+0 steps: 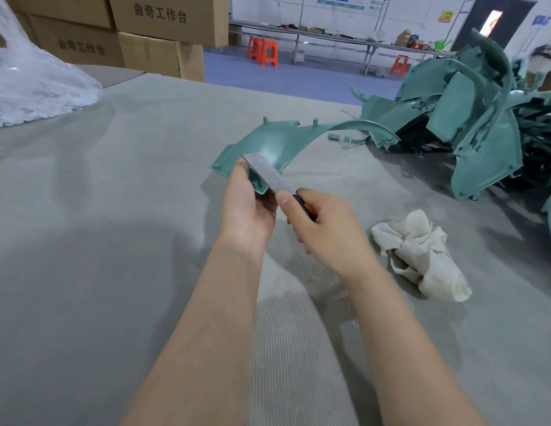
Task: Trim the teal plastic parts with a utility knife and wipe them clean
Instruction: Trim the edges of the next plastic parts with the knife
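One crumpled clear plastic bag [31,78] is seen at the far left of the grey bench [83,241], and stacked cardboard boxes [145,35] printed with dark characters are stood just behind it. Toward the middle, the left forearm is stretched forward and slightly rightward over the bench, with the left hand [248,204] raised above the surface. Its fingers are curled round the near end of a curved teal part [268,142], the thumb being laid along the part's left edge; the fingertips themselves are hidden behind the plastic. The far end of this part is arched away to the right, and whether it is touching the bench cannot be told. A utility knife [268,175] is laid with its long grey blade across the near edge of the part, just beside the left thumb. The knife's orange-and-black handle is gripped in the right hand [326,232], whose fingers are wrapped tightly round it while the thumb is pressed flat against the base of the blade. The right forearm is angled in from the lower right. A crumpled white cloth [421,253] is left on the bench near the right wrist, apart from it. A tangled pile of teal parts [471,118] is heaped at the far right of the bench.
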`<act>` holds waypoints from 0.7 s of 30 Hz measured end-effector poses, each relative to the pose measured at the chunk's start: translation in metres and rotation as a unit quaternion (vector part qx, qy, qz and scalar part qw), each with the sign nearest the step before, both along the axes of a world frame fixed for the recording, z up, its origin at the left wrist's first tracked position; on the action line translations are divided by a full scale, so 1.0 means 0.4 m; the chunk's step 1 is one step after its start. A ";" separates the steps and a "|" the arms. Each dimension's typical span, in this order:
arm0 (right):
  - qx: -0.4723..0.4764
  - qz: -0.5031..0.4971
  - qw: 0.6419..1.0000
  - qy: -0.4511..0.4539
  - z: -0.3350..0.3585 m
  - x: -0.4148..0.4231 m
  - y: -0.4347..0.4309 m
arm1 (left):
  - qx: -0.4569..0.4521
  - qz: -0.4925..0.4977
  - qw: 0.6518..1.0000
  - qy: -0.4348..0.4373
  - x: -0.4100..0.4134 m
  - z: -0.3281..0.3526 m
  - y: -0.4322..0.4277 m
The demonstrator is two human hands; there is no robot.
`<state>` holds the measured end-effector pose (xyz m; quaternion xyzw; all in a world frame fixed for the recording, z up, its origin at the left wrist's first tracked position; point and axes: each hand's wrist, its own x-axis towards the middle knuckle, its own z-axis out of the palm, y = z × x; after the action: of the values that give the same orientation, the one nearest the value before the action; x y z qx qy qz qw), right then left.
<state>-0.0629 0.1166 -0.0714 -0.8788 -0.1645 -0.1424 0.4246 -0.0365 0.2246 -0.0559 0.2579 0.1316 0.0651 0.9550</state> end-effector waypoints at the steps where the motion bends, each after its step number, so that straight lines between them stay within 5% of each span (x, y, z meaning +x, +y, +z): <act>1: 0.006 -0.008 1.000 -0.006 0.001 0.001 -0.002 | -0.004 0.001 1.000 0.000 0.000 0.000 0.000; 7: 0.058 -0.073 0.996 -0.015 0.003 0.012 -0.018 | -0.017 -0.010 1.000 -0.009 -0.002 0.001 0.003; 21: 0.038 -0.036 0.999 0.003 0.009 0.002 -0.012 | -0.007 0.007 1.000 -0.017 0.003 -0.006 0.007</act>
<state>-0.0622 0.1119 -0.0677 -0.8677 -0.1262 -0.1612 0.4529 -0.0355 0.2275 -0.0584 0.2492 0.1175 0.0756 0.9583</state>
